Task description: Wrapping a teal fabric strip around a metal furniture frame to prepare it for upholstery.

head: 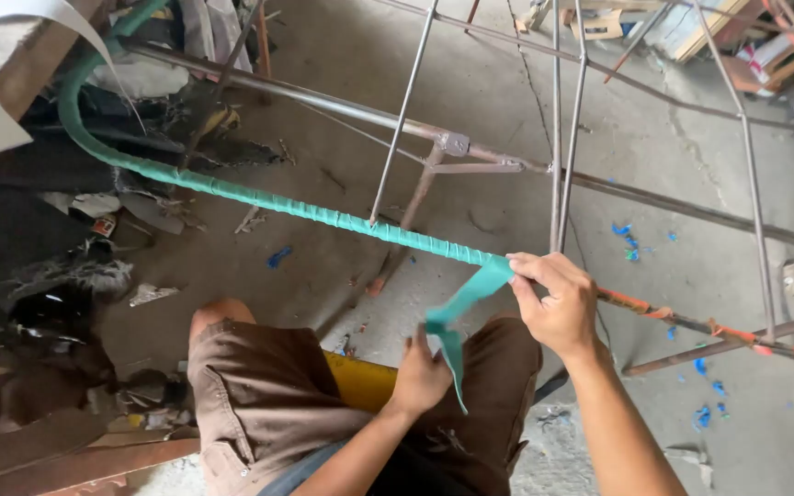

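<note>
At the centre of the frame, slightly right, the right hand (558,308) closed its grip on a metal rod (259,196), fingers curled over the top just where the teal wrapping ended. From that spot a loose teal strip (459,308) hung down and to the left — flat, twisted once, its tail dropping toward the lap. The left hand (420,375), lower and nearer the middle, pinched the strip between thumb and fingers partway along its length, so both hands were shut on something: the right on the rod, the left on the strip.

The rod ran from the upper left, where it curved up as a thick teal-wound bend, down to the right hand; its wound part showed close spiral turns. Past the right hand the same bar went on toward the right edge, bare metal with orange bands (737,332) around it. Thin steel bars (402,115) rose from it toward the top of the frame, joined to a slanting cross bar — a welded frame.

Below the hands lay the person's knees in brown shorts (268,395), with a yellow seat (360,381) showing between them. The concrete floor (507,101) carried small blue scraps (625,237) at right, and dark clutter filled the left edge.
</note>
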